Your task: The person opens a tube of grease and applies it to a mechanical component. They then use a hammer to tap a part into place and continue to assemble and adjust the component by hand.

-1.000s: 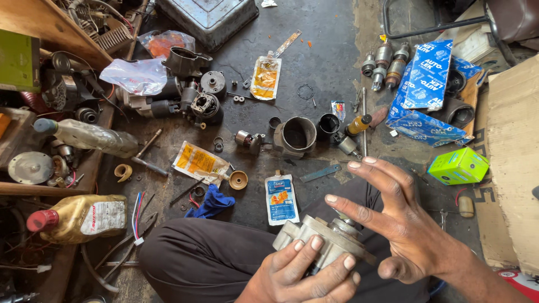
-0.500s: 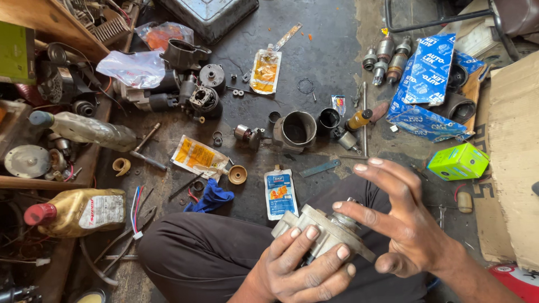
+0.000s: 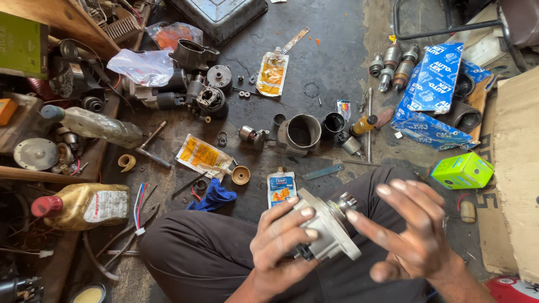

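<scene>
1. Head view: your left hand [image 3: 281, 244] closes its grip around the grey metal motor housing [image 3: 325, 227], held over your lap, near centre.
2. Your right hand [image 3: 412, 233] is open, fingers spread, one fingertip touching the housing's small gear [image 3: 346, 200].
3. Beyond, a blue-and-white sachet [image 3: 281, 188] lies on the floor [image 3: 331, 56].

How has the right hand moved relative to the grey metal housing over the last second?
Yes. The right hand has dropped and closed in on the grey metal housing held by the left hand; its fingertips now reach the housing's shaft end.
</scene>
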